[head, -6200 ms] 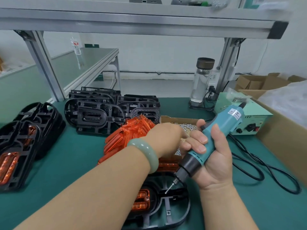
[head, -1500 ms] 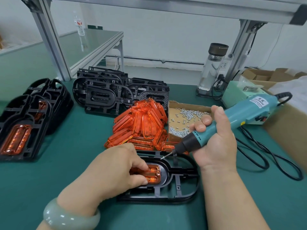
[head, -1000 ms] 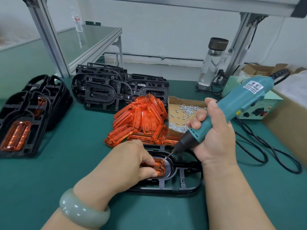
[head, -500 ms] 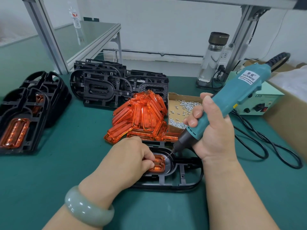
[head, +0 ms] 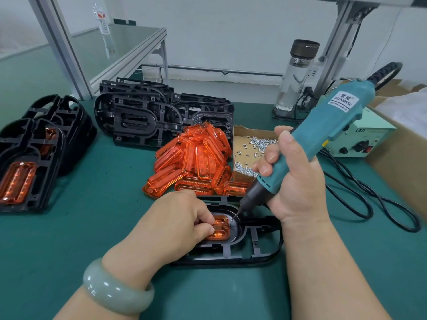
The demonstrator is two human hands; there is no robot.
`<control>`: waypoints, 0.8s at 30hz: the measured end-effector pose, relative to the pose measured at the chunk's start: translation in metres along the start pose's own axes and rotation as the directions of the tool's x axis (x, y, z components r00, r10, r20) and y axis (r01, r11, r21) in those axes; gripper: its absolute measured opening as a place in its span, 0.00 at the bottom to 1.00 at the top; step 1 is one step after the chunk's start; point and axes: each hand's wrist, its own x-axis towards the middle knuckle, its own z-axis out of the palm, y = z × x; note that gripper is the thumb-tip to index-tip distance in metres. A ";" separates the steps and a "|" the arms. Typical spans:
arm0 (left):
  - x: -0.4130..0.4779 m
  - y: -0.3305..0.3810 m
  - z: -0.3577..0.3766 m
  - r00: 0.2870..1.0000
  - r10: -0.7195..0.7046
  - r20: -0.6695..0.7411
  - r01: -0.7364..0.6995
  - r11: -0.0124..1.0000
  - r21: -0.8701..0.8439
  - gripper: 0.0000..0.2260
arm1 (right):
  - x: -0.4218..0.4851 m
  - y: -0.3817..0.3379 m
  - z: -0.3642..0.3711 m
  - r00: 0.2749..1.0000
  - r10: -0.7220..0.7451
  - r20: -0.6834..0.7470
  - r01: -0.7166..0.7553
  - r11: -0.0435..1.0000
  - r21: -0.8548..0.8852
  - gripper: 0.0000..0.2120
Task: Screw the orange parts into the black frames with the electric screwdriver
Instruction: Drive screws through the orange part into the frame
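Observation:
A black frame [head: 254, 248] lies flat on the green mat in front of me. An orange part [head: 220, 228] sits in its oval recess. My left hand [head: 178, 225] covers the part's left side, its curled fingers holding the part down in the frame. My right hand [head: 293, 181] grips the teal electric screwdriver [head: 323, 135], tilted with its bit tip at the orange part's upper right corner. A pile of loose orange parts [head: 196, 162] lies just behind the frame.
A cardboard tray of screws [head: 251, 146] sits behind my right hand. Empty black frames [head: 147, 118] are stacked at the back, frames with orange parts [head: 25, 165] at the left. A power box [head: 362, 142], black cable [head: 369, 204], glass bottle [head: 298, 72] and carton [head: 402, 162] stand at the right.
My left hand came back from the screw tray onto the orange part. The screwdriver has tilted more upright and its bit has come down onto the part's upper right corner.

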 end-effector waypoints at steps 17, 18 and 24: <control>-0.001 0.001 0.000 1.000 -0.024 0.008 0.024 0.999 -0.025 0.03 | -0.003 0.002 0.005 0.999 -0.034 0.040 0.037 0.997 -0.074 0.04; -0.001 0.001 0.000 1.000 -0.024 0.009 0.024 0.999 -0.026 0.03 | -0.003 0.002 0.005 0.998 -0.035 0.045 0.038 0.996 -0.080 0.04; -0.001 0.001 0.000 1.000 -0.021 0.005 0.021 0.999 -0.027 0.03 | -0.005 0.002 0.007 0.993 -0.042 0.110 0.054 0.993 -0.108 0.04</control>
